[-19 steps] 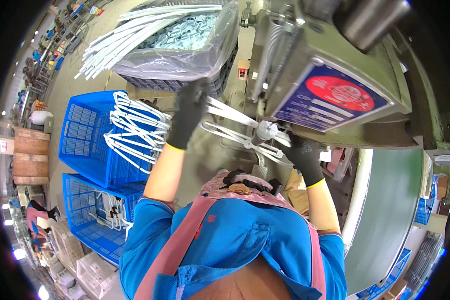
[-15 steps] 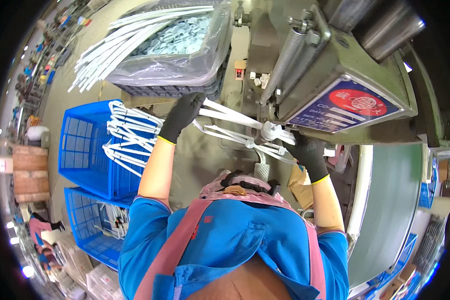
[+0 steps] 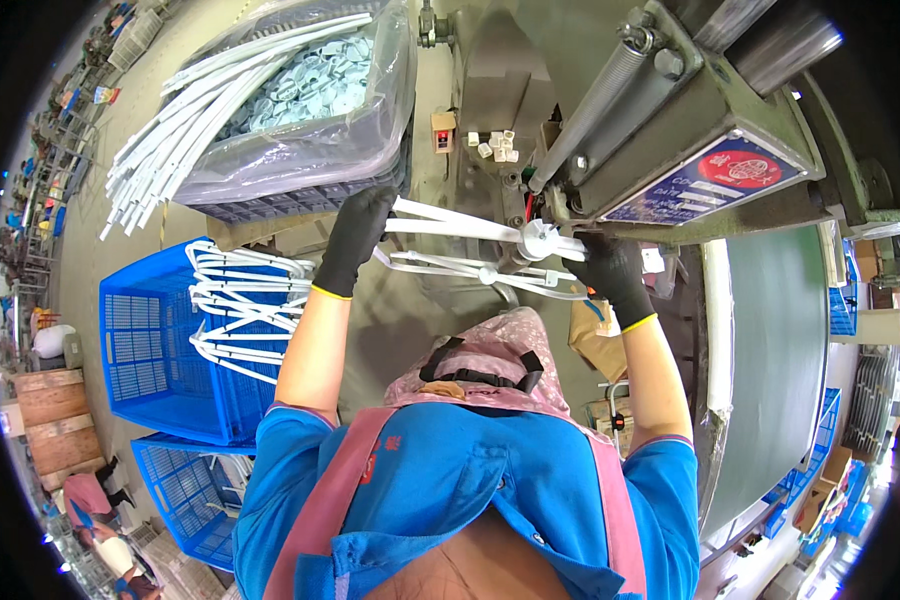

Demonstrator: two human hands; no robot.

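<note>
Stretching across twelve o'clock, the white tube frame point(image 3: 502, 234) probably wants steady, even support: left hand point(image 3: 360, 238) grasps its nine-o'clock end, right hand point(image 3: 610, 272) its three-o'clock end; best keep both clear of the olive machine point(image 3: 700, 120) toward one o'clock.

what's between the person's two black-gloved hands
In the head view, slim white tubes with a round white disc on them span between the black-gloved left hand and the black-gloved right hand.
</note>
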